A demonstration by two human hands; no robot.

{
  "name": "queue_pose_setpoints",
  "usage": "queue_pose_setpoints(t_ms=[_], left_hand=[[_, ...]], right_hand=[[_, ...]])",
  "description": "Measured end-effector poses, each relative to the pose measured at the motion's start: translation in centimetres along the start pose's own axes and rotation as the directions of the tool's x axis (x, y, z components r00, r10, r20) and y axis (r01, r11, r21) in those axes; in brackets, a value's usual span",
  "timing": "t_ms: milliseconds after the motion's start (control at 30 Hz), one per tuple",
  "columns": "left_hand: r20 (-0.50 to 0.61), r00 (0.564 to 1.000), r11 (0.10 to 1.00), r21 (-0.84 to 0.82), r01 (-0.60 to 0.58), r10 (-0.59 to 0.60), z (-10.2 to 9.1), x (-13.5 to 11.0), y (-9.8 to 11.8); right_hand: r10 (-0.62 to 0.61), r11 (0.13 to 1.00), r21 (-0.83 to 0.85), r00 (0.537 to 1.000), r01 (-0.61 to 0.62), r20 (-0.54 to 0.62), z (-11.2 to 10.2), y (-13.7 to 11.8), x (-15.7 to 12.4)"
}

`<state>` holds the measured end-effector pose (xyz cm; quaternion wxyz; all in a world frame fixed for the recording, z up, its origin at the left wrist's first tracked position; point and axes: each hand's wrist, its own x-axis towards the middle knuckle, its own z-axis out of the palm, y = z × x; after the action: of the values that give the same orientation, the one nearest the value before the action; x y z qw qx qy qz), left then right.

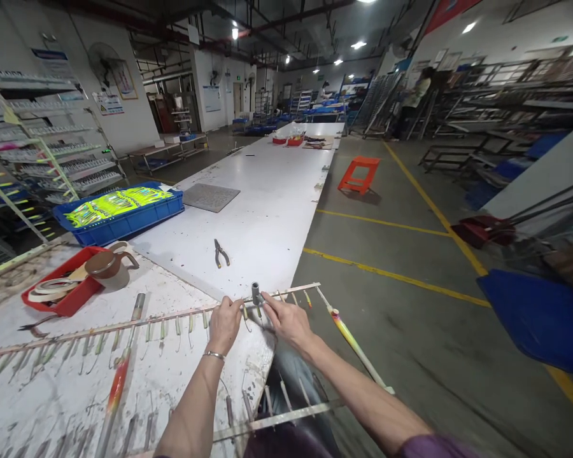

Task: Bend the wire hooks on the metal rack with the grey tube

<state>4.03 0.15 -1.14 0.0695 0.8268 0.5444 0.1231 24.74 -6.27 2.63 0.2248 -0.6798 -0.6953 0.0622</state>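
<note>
Both hands close on the long hook strip (124, 324) across the counter (267, 210): left hand (224, 324) grip pinching it just left of the grey peg (256, 292), right hand (289, 320) pinching just right. I'd hold it level, hooks hanging free.

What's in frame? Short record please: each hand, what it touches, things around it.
left hand: fingers curled on the rail
right hand: fingertips at the grey tube standing on the rail; hold unclear
rail: long thin strip along the near table edge, small pieces hanging from it
table: long, white, near part paint-speckled
pliers: lie beyond the hands, untouched
blue crate: yellow-green pieces inside, far left
red tray: tape rolls inside, brown jug beside it
orange stool: right of the table
</note>
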Motion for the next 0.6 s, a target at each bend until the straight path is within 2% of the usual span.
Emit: queue_pose_setpoints(t_ms=[133, 200, 300, 367, 467, 500, 600], left_hand=[[-0.003, 1.0, 1.0, -0.004, -0.01, 0.01, -0.36, -0.11, 0.09], [0.001, 1.0, 1.0, -0.005, -0.007, 0.007, -0.52, -0.13, 0.17], [0.021, 1.0, 1.0, -0.01, 0.011, -0.011, -0.74, -0.14, 0.31], [0.022, 1.0, 1.0, -0.021, 0.015, -0.015, -0.87, -0.16, 0.4], [0.003, 1.0, 0.999, -0.044, 0.004, -0.004, -0.98, -0.18, 0.44], [0.001, 1.0, 0.999, -0.048, 0.0, 0.0, -0.96, -0.18, 0.43], [0.008, 1.0, 0.999, -0.051, 0.007, -0.007, -0.69, -0.11, 0.3]], right_hand=[[-0.032, 0.995, 0.083, 0.979, 0.049, -0.2, -0.38, -0.22, 0.1], [-0.029, 0.998, 0.049, 0.989, 0.036, -0.147, -0.35, -0.3, 0.19], [0.016, 0.999, -0.031, 1.0, -0.015, 0.022, -0.19, -0.3, 0.31], [0.008, 1.0, -0.002, 1.0, -0.008, -0.004, -0.22, -0.25, 0.32], [-0.031, 0.995, 0.086, 0.985, 0.046, -0.167, -0.21, -0.13, 0.24], [-0.029, 0.995, 0.091, 0.983, 0.046, -0.179, -0.13, -0.06, 0.21], [0.026, 0.999, 0.023, 0.999, -0.025, -0.043, 0.1, 0.24, 0.21]])
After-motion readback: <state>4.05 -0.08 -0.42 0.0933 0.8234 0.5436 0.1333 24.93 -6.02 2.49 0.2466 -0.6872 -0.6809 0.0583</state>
